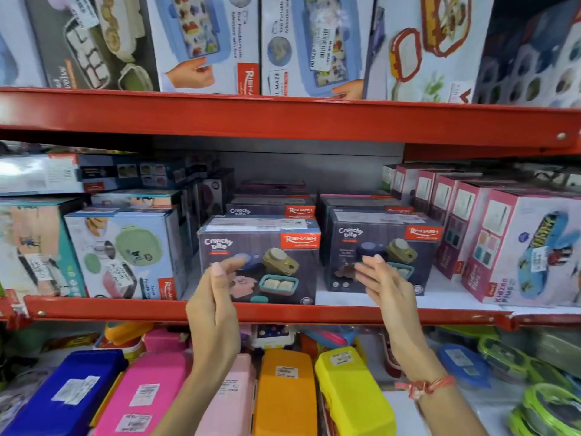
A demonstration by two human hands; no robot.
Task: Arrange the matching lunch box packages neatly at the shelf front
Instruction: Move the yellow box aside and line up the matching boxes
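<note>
Both hands are empty: the left hand (pixel 217 297) is nearest the left Crunchy Bite box (pixel 261 262), the right hand (pixel 386 284) the farther-back right Crunchy Bite box (pixel 382 251).

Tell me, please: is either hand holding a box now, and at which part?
Nothing is held. The left hand and right hand are open before the two Crunchy Bite boxes, gripping neither.

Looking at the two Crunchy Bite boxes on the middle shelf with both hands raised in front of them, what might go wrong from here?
1. The left Crunchy Bite box sits nearer the red shelf lip than the right Crunchy Bite box; pulling it further may tip it over the edge.
2. More boxes stand behind both; a push back could knock those rows crooked.
3. The right hand works close to the pink Kidzee boxes and might nudge them.
</note>
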